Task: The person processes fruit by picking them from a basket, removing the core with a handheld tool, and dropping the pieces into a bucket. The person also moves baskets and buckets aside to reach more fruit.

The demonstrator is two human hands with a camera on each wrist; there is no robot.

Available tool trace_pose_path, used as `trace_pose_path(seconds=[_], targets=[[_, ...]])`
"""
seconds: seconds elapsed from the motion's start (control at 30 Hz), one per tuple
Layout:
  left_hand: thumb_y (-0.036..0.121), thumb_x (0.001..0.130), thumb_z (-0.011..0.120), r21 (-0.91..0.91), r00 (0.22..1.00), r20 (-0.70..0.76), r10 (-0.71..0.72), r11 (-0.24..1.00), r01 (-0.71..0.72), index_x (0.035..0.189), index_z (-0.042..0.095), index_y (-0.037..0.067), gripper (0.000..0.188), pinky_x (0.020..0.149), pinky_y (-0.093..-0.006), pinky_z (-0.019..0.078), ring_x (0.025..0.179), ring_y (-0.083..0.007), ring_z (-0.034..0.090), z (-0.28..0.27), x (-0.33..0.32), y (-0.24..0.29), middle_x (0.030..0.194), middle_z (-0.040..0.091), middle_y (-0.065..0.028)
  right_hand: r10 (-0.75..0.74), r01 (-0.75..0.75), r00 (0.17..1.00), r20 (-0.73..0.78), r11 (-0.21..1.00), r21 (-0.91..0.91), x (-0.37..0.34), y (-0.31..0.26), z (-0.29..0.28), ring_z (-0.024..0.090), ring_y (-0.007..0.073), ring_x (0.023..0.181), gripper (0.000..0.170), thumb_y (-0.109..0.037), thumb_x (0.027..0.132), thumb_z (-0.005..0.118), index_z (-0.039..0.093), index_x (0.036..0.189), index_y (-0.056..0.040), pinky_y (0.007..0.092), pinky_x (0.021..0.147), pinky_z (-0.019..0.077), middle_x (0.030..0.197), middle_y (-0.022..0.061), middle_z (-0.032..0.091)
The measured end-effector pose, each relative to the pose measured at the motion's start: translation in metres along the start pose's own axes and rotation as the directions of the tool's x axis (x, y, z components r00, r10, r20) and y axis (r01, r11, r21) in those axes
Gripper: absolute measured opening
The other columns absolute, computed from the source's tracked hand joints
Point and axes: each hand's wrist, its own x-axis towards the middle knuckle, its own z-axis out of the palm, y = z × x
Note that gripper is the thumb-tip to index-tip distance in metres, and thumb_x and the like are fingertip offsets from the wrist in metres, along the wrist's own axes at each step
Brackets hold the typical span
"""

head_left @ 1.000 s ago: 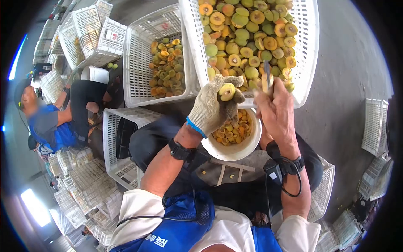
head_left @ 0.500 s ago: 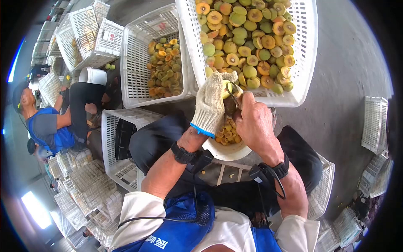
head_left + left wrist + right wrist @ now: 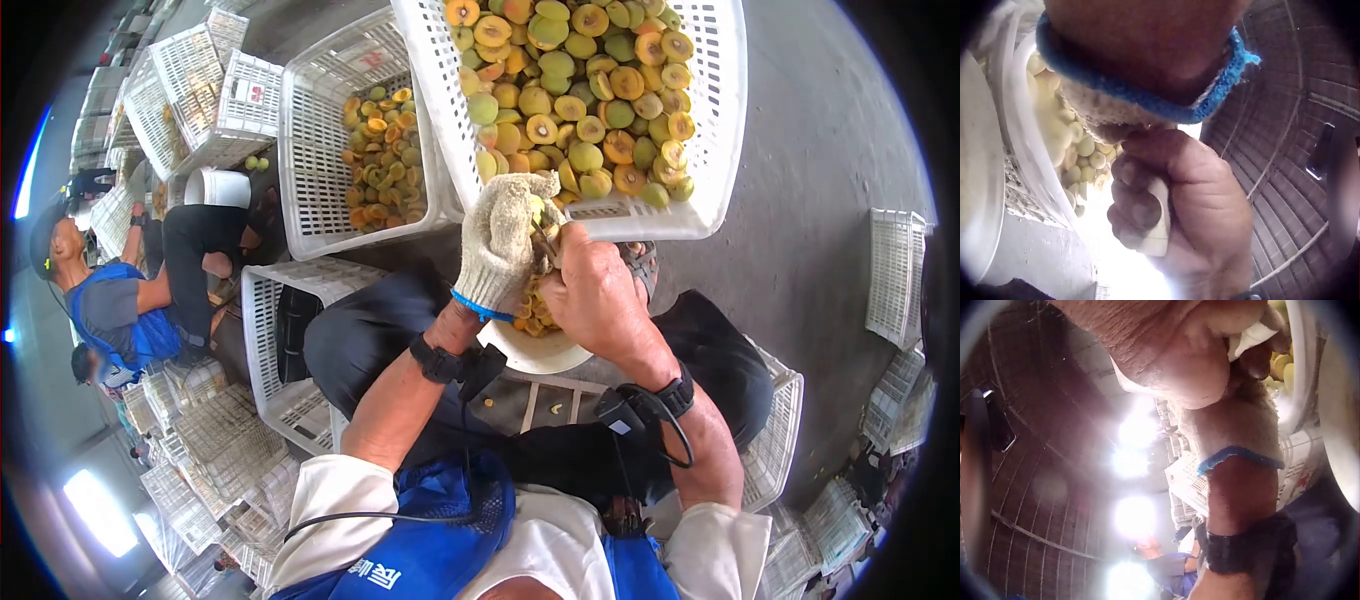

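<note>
In the head view my left hand point(image 3: 500, 240), in a knitted white glove with a blue cuff, grips an apricot half point(image 3: 537, 210), a sliver of which shows between its fingers. My bare right hand point(image 3: 600, 290) is close against it and holds a curved knife point(image 3: 546, 240), its blade at the fruit. The knife's pale handle point(image 3: 1157, 219) sticks out of the right fist in the left wrist view. Below both hands stands a white bucket point(image 3: 545, 355) holding orange fruit pieces point(image 3: 530, 315), partly hidden by the hands.
A large white crate point(image 3: 728, 150) of halved apricots stands just ahead. Left of it is another crate point(image 3: 300, 185), part filled with fruit. A third crate point(image 3: 262, 330) with a black object inside is by my left knee. Another person point(image 3: 120, 290) sits at far left.
My right hand came from over the crate's near edge, left and down to the gloved hand, bringing the knife to the apricot half. The fruit, first openly visible, is now mostly covered.
</note>
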Motion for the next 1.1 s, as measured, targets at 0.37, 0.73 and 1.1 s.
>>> trace_pose_path(seconds=[0.37, 0.73, 1.1], targets=[[0.016, 0.103, 0.06, 0.156, 0.996, 0.028, 0.08, 0.984, -0.084, 0.129, 0.06, 0.0, 0.03, 0.089, -0.0316, 0.0539, 0.098, -0.0147, 0.065, 0.011, -0.001, 0.001, 0.119, 0.066, -0.0088, 0.119, -0.131, 0.991, 0.057, 0.932, 0.338, 0.003, 0.013, 0.007, 0.064, 0.0557, 0.084, 0.023, -0.007, 0.081, 0.063, 0.053, 0.09, 0.0118, 0.0572, 0.079, 0.0507, 0.079, 0.0365, 0.063], [0.016, 0.103, 0.059, 0.251, 0.987, 0.123, 0.1, 0.959, -0.129, 0.127, 0.061, 0.001, 0.029, 0.089, -0.0331, 0.0539, 0.098, -0.0173, 0.066, 0.0, 0.0, 0.004, 0.119, 0.066, -0.01, 0.085, -0.172, 0.957, 0.278, 0.937, 0.304, 0.006, 0.018, -0.023, 0.064, 0.0538, 0.09, 0.023, -0.008, 0.081, 0.064, 0.055, 0.092, 0.01, 0.0532, 0.078, 0.0516, 0.084, 0.0363, 0.064], [0.033, 0.11, 0.054, -0.001, 0.999, -0.024, 0.032, 0.999, -0.032, 0.131, 0.061, 0.001, 0.04, 0.085, -0.0301, 0.0571, 0.098, -0.0152, 0.069, -0.005, 0.006, -0.012, 0.118, 0.07, -0.0097, -0.042, 0.045, 0.999, -0.023, 0.985, 0.169, -0.004, 0.026, 0.007, 0.063, 0.0521, 0.074, 0.031, -0.011, 0.084, 0.068, 0.051, 0.103, 0.0065, 0.057, 0.065, 0.0485, 0.073, 0.0305, 0.063]])
